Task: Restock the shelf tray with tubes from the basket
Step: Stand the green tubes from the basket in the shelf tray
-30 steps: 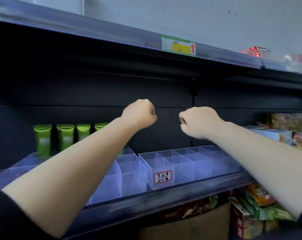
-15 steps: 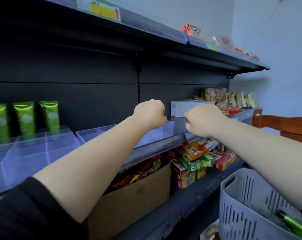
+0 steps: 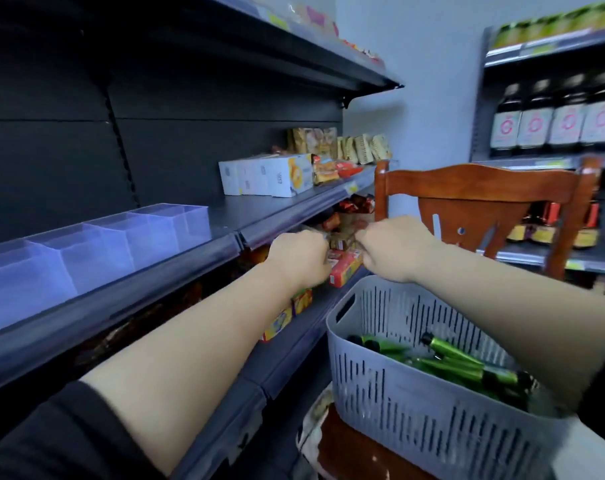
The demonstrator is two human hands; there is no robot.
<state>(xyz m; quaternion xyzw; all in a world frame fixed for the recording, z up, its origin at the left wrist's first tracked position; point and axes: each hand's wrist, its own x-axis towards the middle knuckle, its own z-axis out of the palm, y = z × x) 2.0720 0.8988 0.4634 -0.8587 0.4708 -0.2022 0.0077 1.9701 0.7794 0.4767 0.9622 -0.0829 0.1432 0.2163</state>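
Note:
A grey slotted basket (image 3: 411,414) sits on a wooden chair at the lower right, holding several green tubes (image 3: 456,358) with black caps. The clear divided shelf tray (image 3: 96,244) stands on the dark shelf at the left; its visible compartments hold nothing. My left hand (image 3: 299,259) and my right hand (image 3: 394,247) are both curled into fists and hold nothing. They hover side by side in front of the shelf edge, above the basket's far rim.
A wooden chair back (image 3: 481,199) rises behind the basket. White boxes (image 3: 269,174) and snack packs line the shelf past the tray. Red and yellow packets (image 3: 342,268) fill the lower shelf. Dark bottles (image 3: 553,123) stand on a second rack at the right.
The view has swung right and down. The standing green tubes on the shelf have left the view, and the basket with its tubes has come into view. Both fists stayed curled.

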